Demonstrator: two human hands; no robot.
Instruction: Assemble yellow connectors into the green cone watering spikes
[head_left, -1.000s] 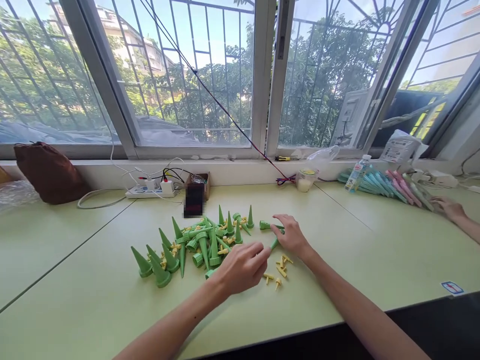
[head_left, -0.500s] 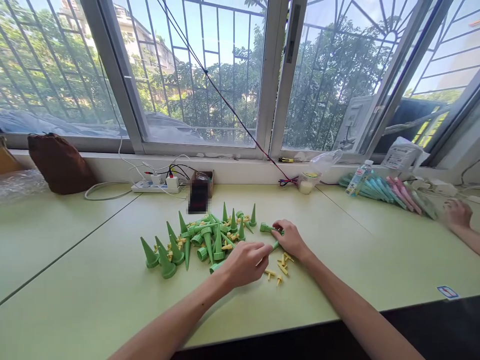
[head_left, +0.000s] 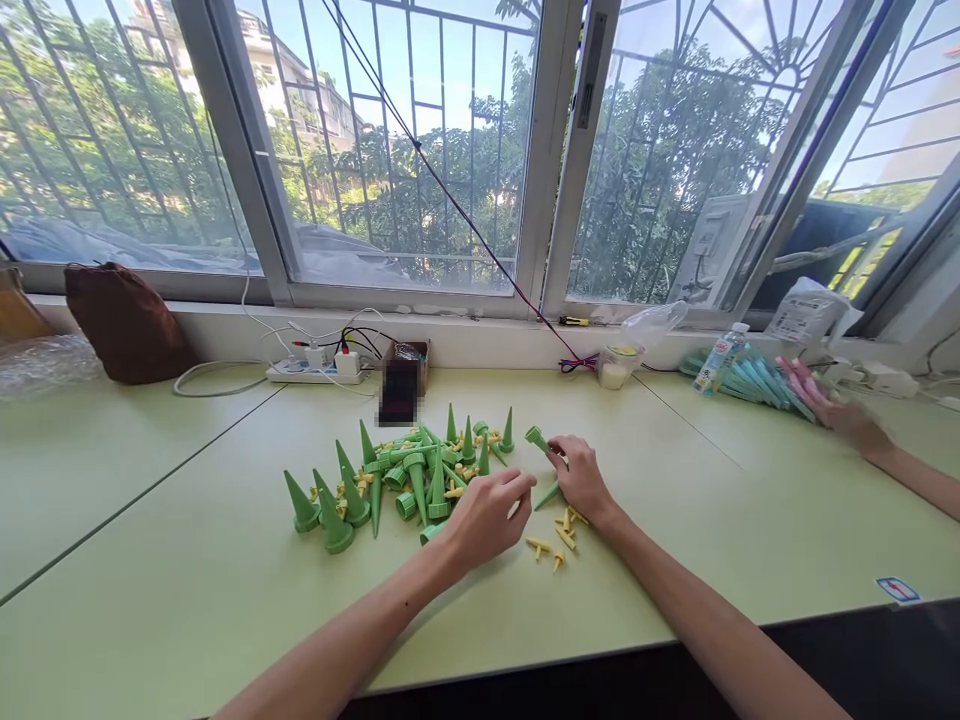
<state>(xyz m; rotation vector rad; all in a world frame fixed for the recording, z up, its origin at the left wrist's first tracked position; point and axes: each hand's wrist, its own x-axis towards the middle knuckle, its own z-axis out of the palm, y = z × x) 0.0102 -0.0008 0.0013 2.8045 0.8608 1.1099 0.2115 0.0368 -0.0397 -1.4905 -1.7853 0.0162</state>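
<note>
Green spike (head_left: 538, 439) has swung cap end upward, pinched by the right hand (head_left: 583, 480) beside the green pile (head_left: 438, 492) on the counter (head_left: 787, 520) – left hand (head_left: 484, 518) fingers curled narrow, hold unclear – probably light, stiff, smooth plastic, best taken at the wider cap.

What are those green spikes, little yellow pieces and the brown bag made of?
Green spikes: probably moulded plastic, fairly smooth, with one even colour and ribbed collars.
Yellow pieces: likely plastic too, evenly coloured; too small to judge the finish.
Brown bag: perhaps fabric, dull, soft-sided and gathered on top.
</note>
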